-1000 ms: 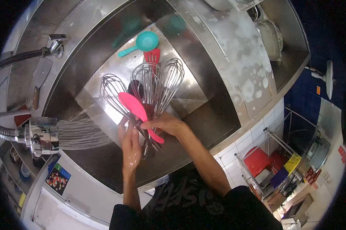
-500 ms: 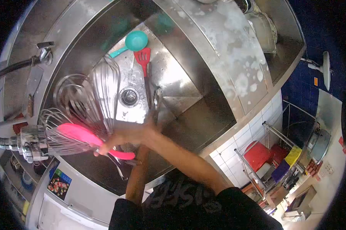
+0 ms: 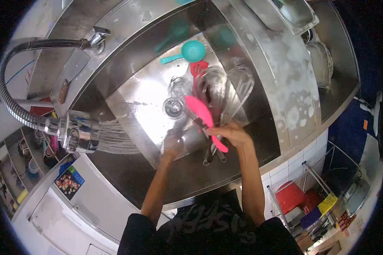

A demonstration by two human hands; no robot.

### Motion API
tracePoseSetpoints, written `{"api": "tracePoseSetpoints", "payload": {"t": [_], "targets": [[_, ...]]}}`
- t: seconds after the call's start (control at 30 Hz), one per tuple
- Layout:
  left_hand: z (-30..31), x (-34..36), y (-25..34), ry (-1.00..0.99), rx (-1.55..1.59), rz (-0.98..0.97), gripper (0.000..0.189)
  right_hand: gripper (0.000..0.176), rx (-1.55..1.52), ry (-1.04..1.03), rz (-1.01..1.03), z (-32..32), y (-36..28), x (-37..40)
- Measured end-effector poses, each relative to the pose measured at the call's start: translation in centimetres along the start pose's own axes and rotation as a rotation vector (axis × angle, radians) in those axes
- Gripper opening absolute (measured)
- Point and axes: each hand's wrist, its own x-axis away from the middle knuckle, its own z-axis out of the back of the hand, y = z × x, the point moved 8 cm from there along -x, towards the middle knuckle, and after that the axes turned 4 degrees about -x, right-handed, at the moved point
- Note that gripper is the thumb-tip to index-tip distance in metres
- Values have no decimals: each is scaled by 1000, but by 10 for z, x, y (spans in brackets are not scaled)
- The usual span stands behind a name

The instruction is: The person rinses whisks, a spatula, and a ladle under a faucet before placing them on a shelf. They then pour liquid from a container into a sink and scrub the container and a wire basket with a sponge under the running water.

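Observation:
Several wire whisks (image 3: 240, 87) and a pink spatula (image 3: 200, 111) are bunched at my right hand (image 3: 233, 135), which is closed round them over the right part of the sink. My left hand (image 3: 173, 145) is low in the sink, just below the drain (image 3: 174, 108); its fingers are smeared by motion, and what they touch is unclear. A blurred wire shape (image 3: 180, 87) shows above the drain. The red slotted turner (image 3: 197, 68) lies partly hidden behind the whisks. Beyond it, a teal ladle (image 3: 193, 51) rests on the sink floor.
Water (image 3: 117, 138) sprays from a metal spray head (image 3: 79, 132) on a curved hose at the left. A wet steel drainboard (image 3: 291, 80) borders the sink on the right, with a metal pan (image 3: 291, 15) at its far end. A knife (image 3: 64, 91) lies on the left ledge.
The whisks and pink spatula have moved right, away from the spray. My hands, crossed or close together before, are now apart. The camera view has shifted too, and the water stream now shows plainly.

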Motion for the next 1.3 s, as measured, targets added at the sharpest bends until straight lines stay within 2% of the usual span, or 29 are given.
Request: {"api": "tracePoseSetpoints", "payload": {"t": [0.07,0.1,0.13,0.17,0.2,0.23,0.3,0.33,0.4,0.47,0.5,0.57,0.6,0.67,0.7,0.73,0.8,0.83,0.93,0.97,1.0,1.07,1.1,1.13,1.2,1.23,1.3], "targets": [[-21,24,-25,-307,105,160,37,57,91,-85,4,-9,3,-2],[-19,44,-36,-340,96,240,39,58,309,-102,-88,-11,-1,-1],[-15,70,-51,-373,80,324,41,58,299,-96,-82,-10,0,-3],[-26,99,-85,-378,287,474,39,57,205,-130,-35,-13,0,-4],[-27,115,-95,-380,492,628,37,57,107,-164,8,-19,-1,-3],[-23,122,-100,-391,476,635,37,56,136,-107,-25,-14,-3,-1],[10,123,-98,-90,644,680,33,56,158,-69,-70,-7,0,-4],[25,114,-70,-89,643,679,33,55,192,-36,-110,-3,2,-5],[79,76,10,196,702,531,35,52,93,-33,-27,-8,-7,-2],[113,37,69,406,733,276,42,48,38,2,41,7,11,-17],[121,24,84,414,740,271,42,46,81,43,25,17,26,-24],[142,4,124,426,597,58,38,46,137,47,6,16,21,-22],[143,2,137,431,599,57,38,46,183,49,-24,14,23,-20],[149,8,146,638,832,125,28,47,197,58,-20,4,11,-11],[150,10,151,661,906,59,26,47,209,68,-16,1,5,-10],[151,11,154,676,898,51,26,47,209,52,-7,3,8,-17],[166,26,165,782,810,-120,23,48,202,4,-3,1,18,-23],[161,29,150,721,846,28,22,46,104,4,24,-2,14,-17],[171,37,160,806,796,-73,21,45,138,11,-42,-3,9,-12],[164,44,155,794,742,-133,24,37,164,90,9,2,10,-14],[169,40,158,800,748,-134,24,37,173,90,13,-1,7,-13],[172,25,155,741,926,-26,33,37,135,117,-24,-1,0,-6],[159,26,130,855,966,54,42,34,156,122,-9,5,9,-12],[157,28,130,847,974,52,42,34,157,132,-7,12,17,-17],[160,29,163,635,827,-222,48,49,167,79,-160,13,32,-21],[164,24,167,635,832,-224,48,49,170,83,-158,12,27,-19],[167,-4,157,616,995,41,54,46,116,68,25,4,8,-14]]}}
